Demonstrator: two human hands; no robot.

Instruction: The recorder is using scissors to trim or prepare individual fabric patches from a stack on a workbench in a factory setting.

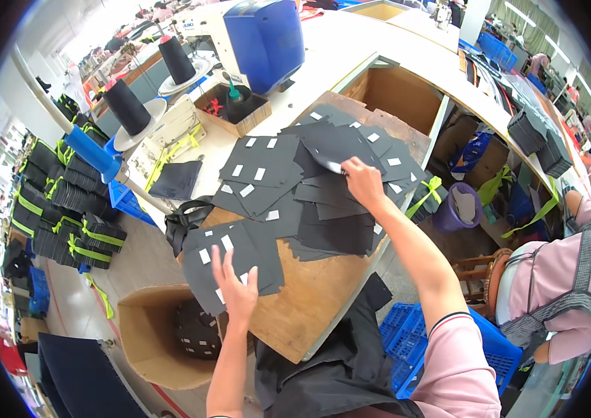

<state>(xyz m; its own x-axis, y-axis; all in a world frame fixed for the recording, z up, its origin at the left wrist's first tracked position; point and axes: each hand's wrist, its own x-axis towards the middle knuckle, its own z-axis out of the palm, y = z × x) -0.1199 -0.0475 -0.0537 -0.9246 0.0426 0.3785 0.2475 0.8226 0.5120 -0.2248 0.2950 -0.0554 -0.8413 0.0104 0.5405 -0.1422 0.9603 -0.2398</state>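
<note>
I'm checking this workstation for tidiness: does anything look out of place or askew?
Mildly: the flat black rectangular panels lie at mixed angles, overlapping loosely across the brown wooden board instead of being squared into one stack.

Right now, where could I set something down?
The wooden board is bare at its near end, between the left pile of black panels and its right edge. White tabletop shows right of the blue-and-white machine. Crowded: the board's middle, under overlapping panels and the right hand.
</note>
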